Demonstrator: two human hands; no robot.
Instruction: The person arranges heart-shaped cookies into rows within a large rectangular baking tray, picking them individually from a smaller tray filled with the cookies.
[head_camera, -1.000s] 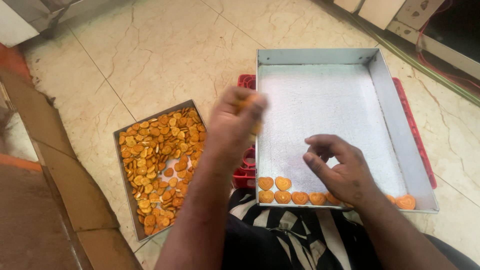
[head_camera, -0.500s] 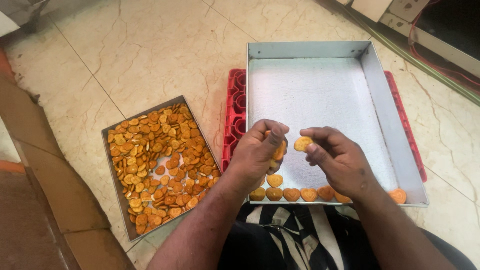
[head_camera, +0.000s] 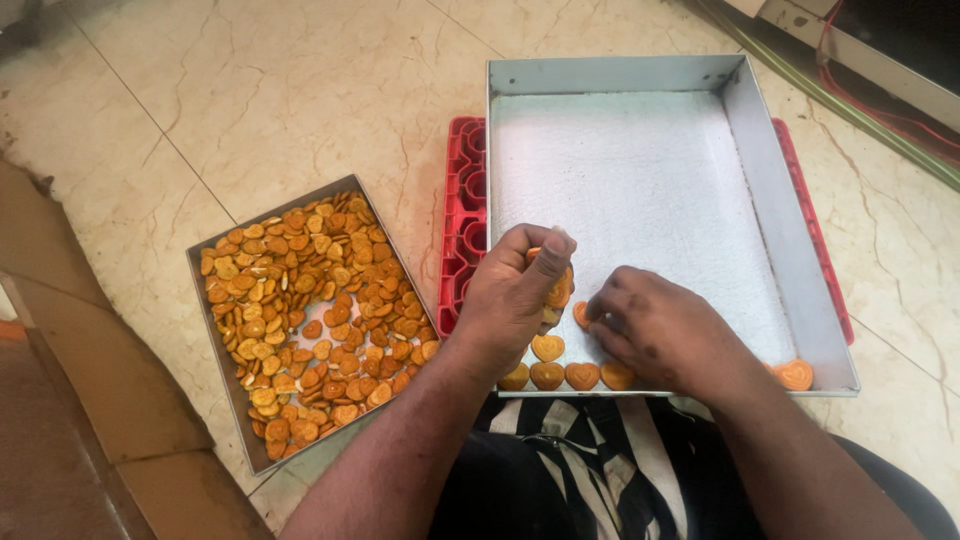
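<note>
My left hand (head_camera: 515, 295) hovers over the near left corner of a large metal tray (head_camera: 765, 180) and is closed around a small stack of orange heart-shaped biscuits (head_camera: 558, 290). My right hand (head_camera: 655, 330) rests low on the tray's near edge, its fingertips pressing one biscuit (head_camera: 580, 315) down beside the left hand. A row of heart biscuits (head_camera: 565, 375) lies along the tray's near wall, with one more (head_camera: 795, 374) at the near right corner. The rest of the tray floor is bare white lining.
A smaller metal tray (head_camera: 205, 300) heaped with several loose orange biscuits (head_camera: 310, 300) sits on the marble floor to the left. A red plastic crate (head_camera: 463, 220) lies under the large tray. Brown cardboard (head_camera: 80, 330) lies at far left.
My left hand came from the small tray over to the large tray with biscuits. My right hand took one biscuit and lowered it to the tray floor near the row.
</note>
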